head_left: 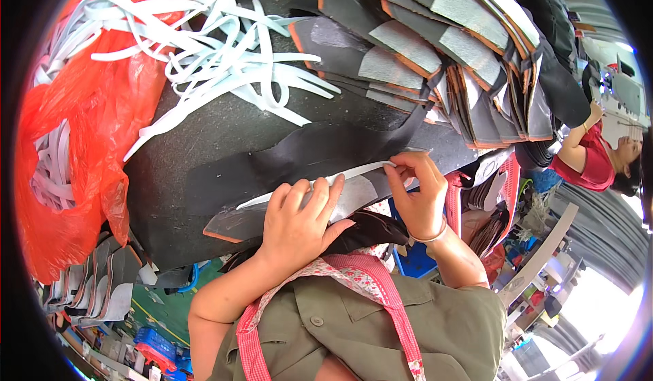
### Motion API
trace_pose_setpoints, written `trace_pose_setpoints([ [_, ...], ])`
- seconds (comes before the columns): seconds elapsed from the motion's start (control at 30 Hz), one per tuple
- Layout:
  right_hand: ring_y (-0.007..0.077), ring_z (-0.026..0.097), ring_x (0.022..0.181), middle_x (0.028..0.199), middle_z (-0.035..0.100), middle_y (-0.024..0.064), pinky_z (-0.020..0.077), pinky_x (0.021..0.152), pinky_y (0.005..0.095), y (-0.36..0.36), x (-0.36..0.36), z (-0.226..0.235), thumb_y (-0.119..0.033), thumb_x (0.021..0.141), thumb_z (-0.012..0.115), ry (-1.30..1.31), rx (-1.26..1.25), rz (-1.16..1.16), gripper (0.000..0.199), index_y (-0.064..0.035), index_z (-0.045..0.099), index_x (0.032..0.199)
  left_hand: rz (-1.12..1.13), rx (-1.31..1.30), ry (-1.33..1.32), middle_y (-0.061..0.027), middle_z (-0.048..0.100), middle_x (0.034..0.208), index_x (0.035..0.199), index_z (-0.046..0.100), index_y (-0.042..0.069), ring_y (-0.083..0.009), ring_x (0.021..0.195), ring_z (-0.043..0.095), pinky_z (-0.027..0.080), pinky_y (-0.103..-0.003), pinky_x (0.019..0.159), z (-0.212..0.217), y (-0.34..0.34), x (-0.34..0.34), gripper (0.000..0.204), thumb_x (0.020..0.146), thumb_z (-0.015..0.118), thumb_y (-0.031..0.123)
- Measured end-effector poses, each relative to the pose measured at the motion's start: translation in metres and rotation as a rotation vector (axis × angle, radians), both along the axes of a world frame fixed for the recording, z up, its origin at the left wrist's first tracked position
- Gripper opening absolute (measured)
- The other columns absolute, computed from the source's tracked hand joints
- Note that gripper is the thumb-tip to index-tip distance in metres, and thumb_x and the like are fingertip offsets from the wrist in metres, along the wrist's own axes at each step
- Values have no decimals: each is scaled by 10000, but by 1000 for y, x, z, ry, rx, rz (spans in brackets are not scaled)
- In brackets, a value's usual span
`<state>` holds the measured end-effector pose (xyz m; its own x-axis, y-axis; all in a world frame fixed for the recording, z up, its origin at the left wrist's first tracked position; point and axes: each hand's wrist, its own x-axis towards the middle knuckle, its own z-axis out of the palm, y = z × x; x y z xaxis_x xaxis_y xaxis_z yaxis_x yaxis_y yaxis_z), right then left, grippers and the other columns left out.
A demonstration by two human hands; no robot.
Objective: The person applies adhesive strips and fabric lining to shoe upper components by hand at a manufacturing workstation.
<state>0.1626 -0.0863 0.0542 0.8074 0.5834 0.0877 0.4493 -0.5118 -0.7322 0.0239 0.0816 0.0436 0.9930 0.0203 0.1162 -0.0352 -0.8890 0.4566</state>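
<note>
A dark leather-like piece (235, 223) with a grey patch and an orange edge lies at the near side of the black work surface. Along its far edge runs a narrow white strip (362, 171), next to a wide black flap (292, 151). My left hand (297, 223) lies on the strip and the piece, fingers spread and pressing down. With thumb and forefinger, my right hand (420, 194) pinches the strip's right end. The strip's middle is partly hidden under my left fingers.
Loose white strips (224, 58) lie tangled at the far left, beside a red plastic bag (88, 136) holding more. Stacked dark pieces (422, 41) with orange edges fill the far right. A co-worker (592, 153) in red is at the right. Below stands a blue bin (415, 262).
</note>
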Motion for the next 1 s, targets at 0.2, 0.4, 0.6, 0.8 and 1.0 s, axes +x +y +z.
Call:
trace_pose_setpoints([
  [0.2, 174, 640, 615, 788, 636, 110, 498, 555, 262, 4, 2, -7, 56, 785, 721, 9, 56, -44, 192, 20, 594, 924, -5, 88, 85, -90, 532, 1061, 1273, 611, 136, -275, 958, 465, 374, -418, 849, 8, -5, 9, 620, 783, 682, 510],
  [0.4, 188, 647, 586, 774, 627, 105, 509, 557, 275, 9, 9, -8, 13, 773, 746, 36, -28, -78, 210, 2, 557, 863, -12, 102, 133, -103, 506, 1055, 1290, 587, 153, -288, 983, 468, 382, -427, 848, 10, -6, 14, 652, 733, 736, 458],
  [0.6, 261, 624, 602, 730, 578, 134, 493, 573, 344, 7, 24, 0, 7, 729, 768, 54, -46, -42, 248, 0, 548, 842, -8, 150, 51, -116, 492, 1092, 1314, 560, 161, -311, 999, 465, 389, -439, 863, 12, -8, 7, 691, 706, 772, 411],
  [0.8, 315, 602, 648, 711, 601, 145, 478, 584, 374, 4, 34, -23, -71, 706, 762, -113, -42, 146, 152, 4, 648, 773, -30, 162, 48, -124, 500, 1107, 1296, 561, 169, -321, 1000, 463, 385, -458, 848, -1, -5, 3, 686, 721, 735, 500],
  [1.0, 379, 608, 755, 800, 601, 169, 494, 692, 448, 2, 38, -20, -112, 790, 677, -37, -109, 214, 91, -26, 661, 814, -31, 142, -88, -133, 527, 1055, 1236, 576, 102, -341, 963, 505, 423, -453, 816, -2, -7, -7, 658, 701, 769, 434],
])
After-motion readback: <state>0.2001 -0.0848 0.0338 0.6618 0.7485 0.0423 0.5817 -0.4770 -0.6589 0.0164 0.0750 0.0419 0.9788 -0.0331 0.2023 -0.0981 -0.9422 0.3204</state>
